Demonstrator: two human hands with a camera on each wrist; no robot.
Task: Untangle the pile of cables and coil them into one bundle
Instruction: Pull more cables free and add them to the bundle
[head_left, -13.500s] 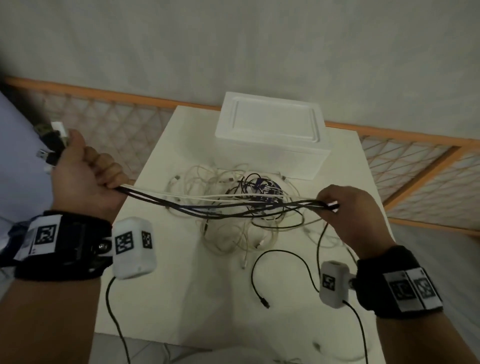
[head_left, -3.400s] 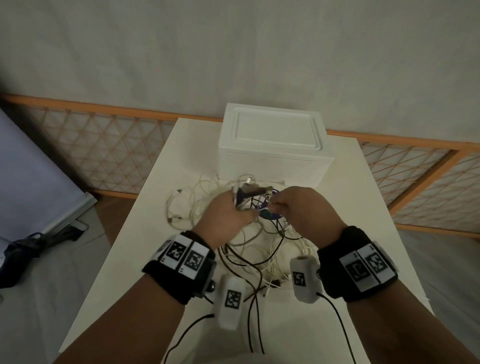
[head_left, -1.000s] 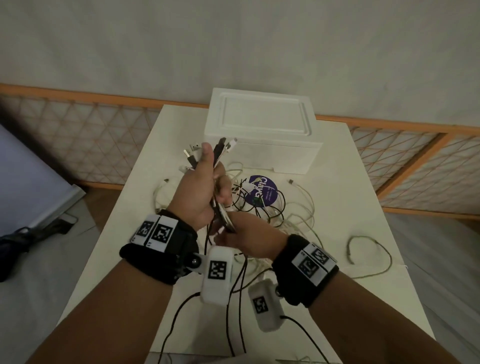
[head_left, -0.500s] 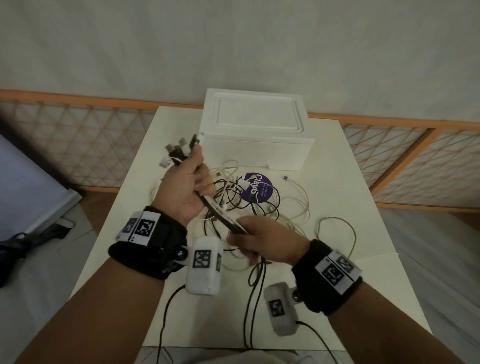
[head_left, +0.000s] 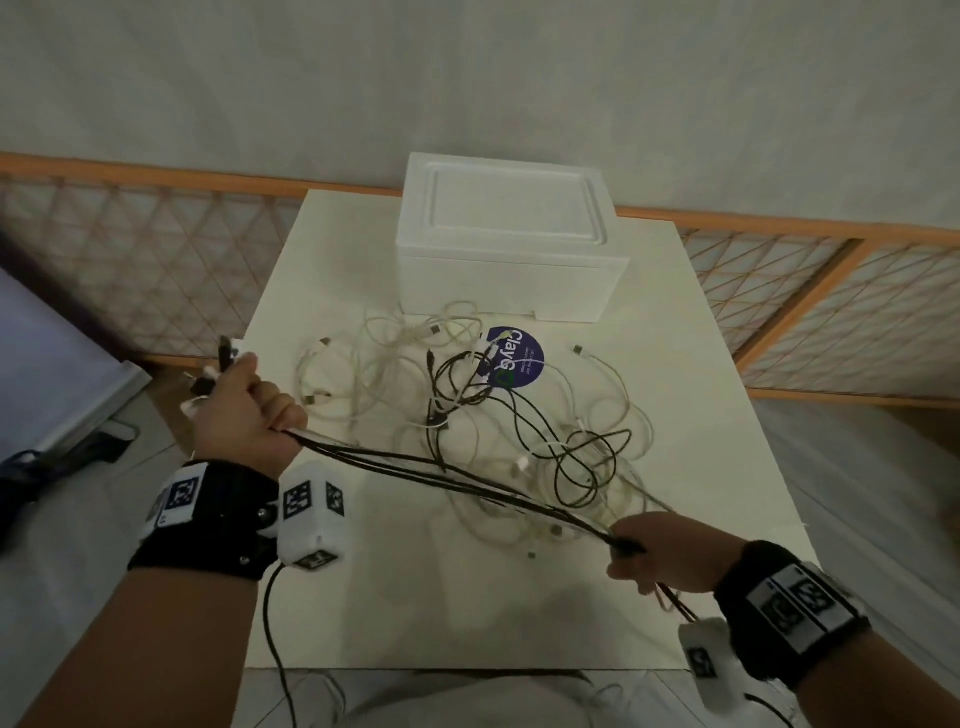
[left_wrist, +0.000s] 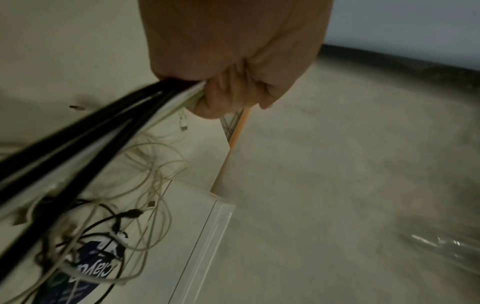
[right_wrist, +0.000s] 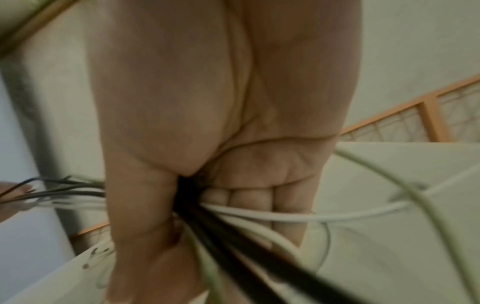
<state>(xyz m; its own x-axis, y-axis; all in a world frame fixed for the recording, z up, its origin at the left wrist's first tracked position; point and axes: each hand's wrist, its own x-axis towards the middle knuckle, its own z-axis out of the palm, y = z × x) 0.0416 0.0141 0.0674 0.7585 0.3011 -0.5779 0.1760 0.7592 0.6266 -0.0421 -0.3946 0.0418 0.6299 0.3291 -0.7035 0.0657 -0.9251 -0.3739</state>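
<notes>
Pale wall (head_left: 467, 78) behind an orange lattice railing (head_left: 130, 260) (dim light).

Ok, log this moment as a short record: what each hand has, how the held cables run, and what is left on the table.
left hand: grips the plug ends of the gathered cables, over the table's left edge
right hand: closed round the same cables near the table's front right
gathered cables: black and white strands stretched between the hands, above the table
loose cables: a tangle of white and black loops on the table
purple sticker: under the tangle
foam box: lid on, at the far edge
bundle: not yet coiled
</notes>
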